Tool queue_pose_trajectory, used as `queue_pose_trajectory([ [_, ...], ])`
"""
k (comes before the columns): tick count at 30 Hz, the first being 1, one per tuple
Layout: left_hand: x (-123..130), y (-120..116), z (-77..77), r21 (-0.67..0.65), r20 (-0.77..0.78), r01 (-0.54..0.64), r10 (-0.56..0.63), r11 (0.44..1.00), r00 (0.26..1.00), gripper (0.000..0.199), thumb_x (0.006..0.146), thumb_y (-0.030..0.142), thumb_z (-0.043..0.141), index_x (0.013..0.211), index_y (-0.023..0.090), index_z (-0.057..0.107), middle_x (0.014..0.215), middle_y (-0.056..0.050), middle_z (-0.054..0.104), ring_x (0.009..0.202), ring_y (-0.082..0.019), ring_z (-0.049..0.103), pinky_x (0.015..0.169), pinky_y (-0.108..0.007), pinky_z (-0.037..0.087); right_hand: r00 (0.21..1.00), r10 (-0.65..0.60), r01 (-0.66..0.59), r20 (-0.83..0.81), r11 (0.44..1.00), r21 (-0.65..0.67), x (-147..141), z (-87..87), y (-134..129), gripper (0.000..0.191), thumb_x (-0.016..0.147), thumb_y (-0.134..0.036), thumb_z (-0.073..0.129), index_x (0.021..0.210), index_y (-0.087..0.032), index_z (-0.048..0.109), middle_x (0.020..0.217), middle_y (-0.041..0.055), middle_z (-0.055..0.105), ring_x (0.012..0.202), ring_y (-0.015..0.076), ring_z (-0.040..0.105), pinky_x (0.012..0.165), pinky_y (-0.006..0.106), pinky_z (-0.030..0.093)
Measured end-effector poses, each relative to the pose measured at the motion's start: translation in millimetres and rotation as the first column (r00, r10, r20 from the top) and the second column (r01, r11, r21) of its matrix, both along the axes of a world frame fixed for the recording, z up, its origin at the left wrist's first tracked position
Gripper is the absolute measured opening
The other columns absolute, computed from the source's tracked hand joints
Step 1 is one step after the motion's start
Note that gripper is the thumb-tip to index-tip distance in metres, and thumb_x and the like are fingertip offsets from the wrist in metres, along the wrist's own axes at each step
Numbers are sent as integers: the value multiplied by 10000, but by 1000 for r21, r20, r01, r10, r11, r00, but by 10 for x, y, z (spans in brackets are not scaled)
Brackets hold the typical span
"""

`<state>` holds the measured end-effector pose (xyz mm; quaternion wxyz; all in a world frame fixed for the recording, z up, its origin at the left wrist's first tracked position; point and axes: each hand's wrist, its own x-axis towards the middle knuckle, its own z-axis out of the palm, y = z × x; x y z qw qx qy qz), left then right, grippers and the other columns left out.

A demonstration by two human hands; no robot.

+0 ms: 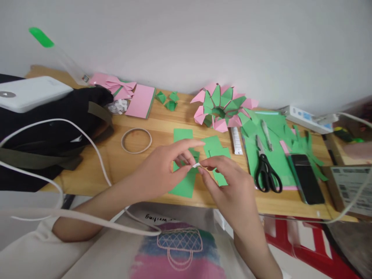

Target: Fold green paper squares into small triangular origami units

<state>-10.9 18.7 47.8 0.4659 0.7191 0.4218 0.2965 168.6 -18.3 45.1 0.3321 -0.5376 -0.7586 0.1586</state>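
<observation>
My left hand (168, 166) and my right hand (229, 178) meet over the middle of the wooden table. Both pinch a small white strip (196, 165), one fingertip pair at each end; its exact kind does not show. Beneath my left hand lies a green paper rectangle (183, 186), partly covered by the fingers. More green paper pieces (212, 145) are behind and beside my right hand. A ring of folded pink and green paper (217, 112) stands farther back. Close to it lies a white tube (236, 141).
Black-handled scissors (266, 174), a craft knife (266, 133) and a phone (306, 180) lie at right on green sheets. At left are a tape roll (136, 140), pink paper (141, 100) and a black bag (52, 128). A white cable (99, 221) crosses in front of my left arm.
</observation>
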Motion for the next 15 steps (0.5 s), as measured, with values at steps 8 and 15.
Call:
queue_pose_trajectory([
  [8,-37,-22,-45,-187,113,22,-1,982,994,392,832,114,496,1209,195,566,842,8,727,802,-137,694,742,-275,546,996,84,-84,-37,996,1,18,-40,-44,84,867,-103,615,837,-181,619,808,19,704,762,152,651,690,273,494],
  [15,-184,-16,-331,-117,-95,-173,163,978,982,287,839,147,474,1077,166,634,1051,-79,724,885,-189,708,754,-336,571,948,-13,-82,-317,955,-285,114,-252,-182,70,863,-174,657,810,-220,658,772,-26,696,725,103,645,663,212,506],
])
